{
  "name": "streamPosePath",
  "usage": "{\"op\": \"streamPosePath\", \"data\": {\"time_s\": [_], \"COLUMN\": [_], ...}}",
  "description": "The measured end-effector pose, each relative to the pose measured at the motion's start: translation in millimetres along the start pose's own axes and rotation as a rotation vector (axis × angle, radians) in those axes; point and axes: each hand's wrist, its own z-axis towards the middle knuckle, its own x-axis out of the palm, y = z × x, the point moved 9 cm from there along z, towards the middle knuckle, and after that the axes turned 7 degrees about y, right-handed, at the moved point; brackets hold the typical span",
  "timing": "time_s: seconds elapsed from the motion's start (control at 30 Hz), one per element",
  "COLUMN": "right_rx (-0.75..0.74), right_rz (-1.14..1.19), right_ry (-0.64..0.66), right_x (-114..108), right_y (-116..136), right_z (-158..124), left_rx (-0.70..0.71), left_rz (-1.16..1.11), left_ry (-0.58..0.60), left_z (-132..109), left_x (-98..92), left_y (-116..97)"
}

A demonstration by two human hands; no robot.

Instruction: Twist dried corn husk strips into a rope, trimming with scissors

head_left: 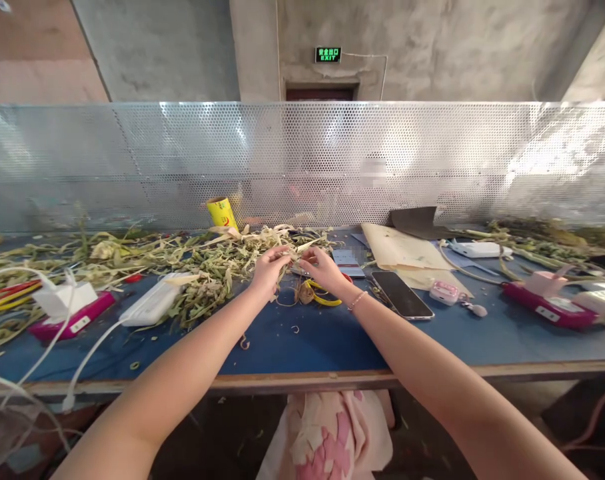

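Note:
Close together over the blue table, both my hands work at a piece of dried plant (296, 255). My left hand (268, 272) is closed, its fingertips pinching the plant from the left. From the right, my right hand (325, 268) pinches the same plant between thumb and fingers. Part of the plant is hidden by the fingers. Behind and left of my hands spreads a heap of dried stalks and leaves (202, 287). Under my right hand lies a yellow-handled tool (327, 301), partly covered, beside a brown dried bit (305, 293).
Right of my hands lie a phone (401, 295), brown paper (407, 248) and a pink earphone case (445, 292). Power strips (75, 319) with cables and a white power bank (155, 300) are on the left. A yellow tube (222, 213) stands before the perforated metal screen (302, 153).

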Motion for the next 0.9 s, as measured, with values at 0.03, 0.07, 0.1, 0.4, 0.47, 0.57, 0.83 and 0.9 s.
{"op": "streamPosePath", "data": {"time_s": [0.03, 0.07, 0.1, 0.4, 0.47, 0.57, 0.83, 0.9], "right_rx": [-0.001, -0.004, -0.004, -0.024, -0.097, -0.156, -0.168, -0.171], "right_rz": [-0.002, 0.005, 0.027, -0.089, -0.145, -0.157, -0.146, -0.156], "right_ry": [0.021, 0.035, 0.045, -0.073, -0.114, -0.120, -0.107, -0.113], "right_x": [3.7, 6.7, 9.1, -6.3, -11.2, -11.8, -9.5, -10.2], "right_y": [-0.3, 0.1, 0.8, 13.8, 22.5, 30.3, 34.8, 35.7], "right_z": [0.5, 0.8, 0.8, -3.7, -5.9, -8.5, -8.3, -8.5], "left_rx": [0.004, 0.008, 0.014, 0.076, 0.086, 0.118, 0.224, 0.245], "left_rz": [0.005, 0.011, 0.019, 0.107, 0.147, 0.186, 0.301, 0.335], "left_ry": [0.014, 0.031, 0.044, 0.074, 0.093, 0.117, 0.137, 0.153], "left_z": [-0.8, -1.8, -2.8, -3.0, -3.8, -6.2, -9.2, -10.2], "left_x": [2.2, 4.8, 7.3, 12.1, 13.8, 17.5, 23.2, 25.5], "left_y": [-0.7, -1.4, -2.0, -1.2, -1.9, -5.6, -13.2, -13.6]}}
